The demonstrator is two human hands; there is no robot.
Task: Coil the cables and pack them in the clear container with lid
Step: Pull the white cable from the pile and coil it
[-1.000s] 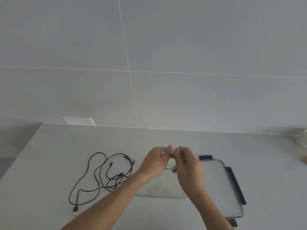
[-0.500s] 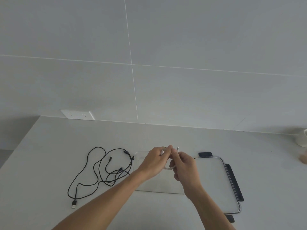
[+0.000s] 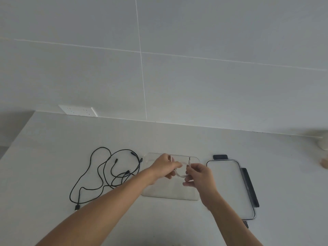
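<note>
A short white cable point(image 3: 181, 174) hangs in a loop between my two hands above the clear container point(image 3: 170, 196). My left hand point(image 3: 164, 166) pinches one end of it. My right hand point(image 3: 199, 175) pinches the other end, with the plug sticking upward. A loose black cable point(image 3: 99, 174) lies tangled on the table left of the container. The clear lid point(image 3: 230, 189) with black clips lies flat to the container's right.
A white wall socket point(image 3: 78, 110) sits at the table's back left. A pale cup-like object point(image 3: 323, 142) stands at the far right edge. The table's left edge drops away beside the black cable.
My hands have drawn apart a little, opening the white cable's loop wider over the container. The view has shifted slightly downward and left.
</note>
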